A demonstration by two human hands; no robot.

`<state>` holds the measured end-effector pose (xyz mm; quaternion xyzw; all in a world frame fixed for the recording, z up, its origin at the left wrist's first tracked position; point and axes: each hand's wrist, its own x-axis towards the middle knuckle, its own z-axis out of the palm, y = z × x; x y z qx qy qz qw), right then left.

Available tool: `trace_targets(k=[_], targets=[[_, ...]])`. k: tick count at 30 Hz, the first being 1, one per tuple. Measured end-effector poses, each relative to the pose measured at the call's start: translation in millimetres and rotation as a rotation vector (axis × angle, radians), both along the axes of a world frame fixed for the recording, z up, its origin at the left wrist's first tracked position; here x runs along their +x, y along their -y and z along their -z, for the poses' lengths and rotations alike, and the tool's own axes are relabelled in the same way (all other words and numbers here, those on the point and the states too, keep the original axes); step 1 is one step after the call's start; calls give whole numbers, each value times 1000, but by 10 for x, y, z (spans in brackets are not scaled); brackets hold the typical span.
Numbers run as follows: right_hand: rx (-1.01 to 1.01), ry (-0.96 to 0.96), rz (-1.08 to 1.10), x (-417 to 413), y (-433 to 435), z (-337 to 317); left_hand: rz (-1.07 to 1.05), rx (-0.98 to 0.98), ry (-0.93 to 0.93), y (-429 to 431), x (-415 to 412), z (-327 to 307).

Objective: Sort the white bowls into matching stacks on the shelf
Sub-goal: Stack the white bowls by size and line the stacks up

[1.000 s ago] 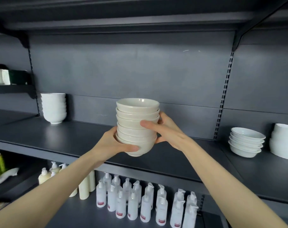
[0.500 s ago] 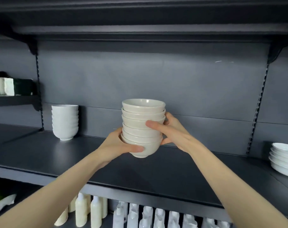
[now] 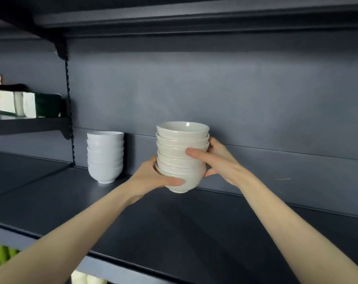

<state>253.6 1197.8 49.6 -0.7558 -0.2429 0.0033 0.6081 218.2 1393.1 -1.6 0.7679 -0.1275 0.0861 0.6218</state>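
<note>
Since the frame half a second ago, the stack of cream bowls point(image 3: 182, 156) has travelled left with me, and its gap to the standing white stack point(image 3: 105, 156) has narrowed. The shallow bowls formerly at the right edge have left the view.

Held stack: several nested bowls, upright, rims roughly level, raised clear of the shelf point(image 3: 174, 232) and in front of its back panel point(image 3: 194, 89).

Left hand point(image 3: 153, 177): clamped on the lowest bowl, thumb laid across its front wall, remaining fingers hidden behind it.

Right hand point(image 3: 217, 160): clamped on the stack at mid-height, one digit across the front, the others curled round the right side and rear.

Standing white stack: on the same shelf, against the back panel, left of the held stack, apart from it.

Further out: boxes point(image 3: 26, 105) on a higher shelf at far left; green items point(image 3: 0, 257), blurred, at bottom left.
</note>
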Motion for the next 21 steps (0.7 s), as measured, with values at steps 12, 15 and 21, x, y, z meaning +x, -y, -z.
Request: trace_targets(k=[12,15,21], targets=[[31,-6,85,314,-1240,236,102,12,0,-1277,486,196],[35,-17,136,296,-1479,340,157,26,-22,-1536,597,279],[-8,-43,245,206,-1725,497,259,46,-60,-1785,713,451]])
